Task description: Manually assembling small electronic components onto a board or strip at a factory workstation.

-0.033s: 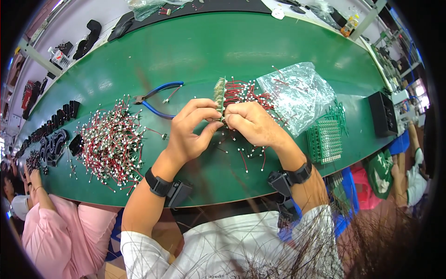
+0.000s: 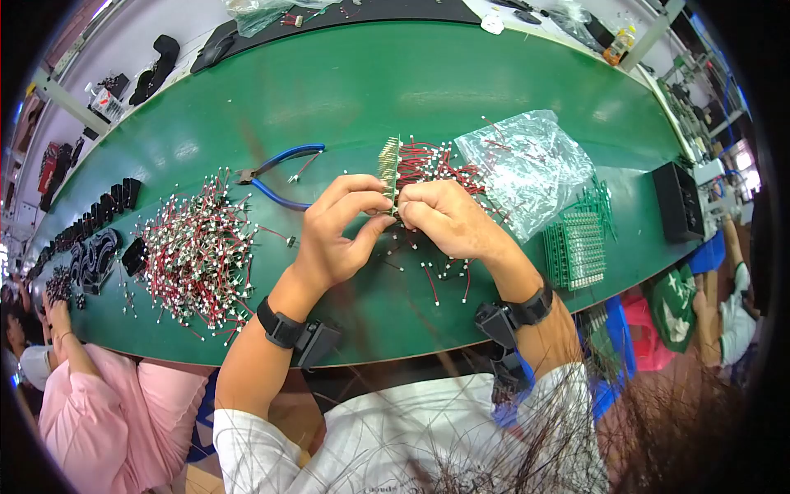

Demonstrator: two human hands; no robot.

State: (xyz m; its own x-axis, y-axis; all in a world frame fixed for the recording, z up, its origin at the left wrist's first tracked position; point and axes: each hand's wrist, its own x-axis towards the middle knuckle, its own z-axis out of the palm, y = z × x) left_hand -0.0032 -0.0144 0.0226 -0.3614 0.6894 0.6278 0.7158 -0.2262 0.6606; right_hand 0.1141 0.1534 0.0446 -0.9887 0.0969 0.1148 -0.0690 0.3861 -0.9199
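A narrow green circuit board strip (image 2: 393,169) stands on edge in front of me, with a row of pale metal pins on its left side. Red wires with small white connectors (image 2: 440,165) spread out from its right side. My left hand (image 2: 333,226) pinches the near end of the strip between thumb and fingers. Against the right face of that same end, my right hand (image 2: 453,218) is closed with its fingers curled; whatever lies in its fingertips is hidden. A few loose red wire leads (image 2: 432,284) lie just below my hands.
Left of me lies a big heap of wired connectors (image 2: 202,259). Blue-handled cutting pliers (image 2: 288,154) rest beyond it. To the right are a clear plastic bag (image 2: 527,156), stacked green boards (image 2: 576,251) and a black box (image 2: 678,202). A person in pink (image 2: 107,412) sits at left.
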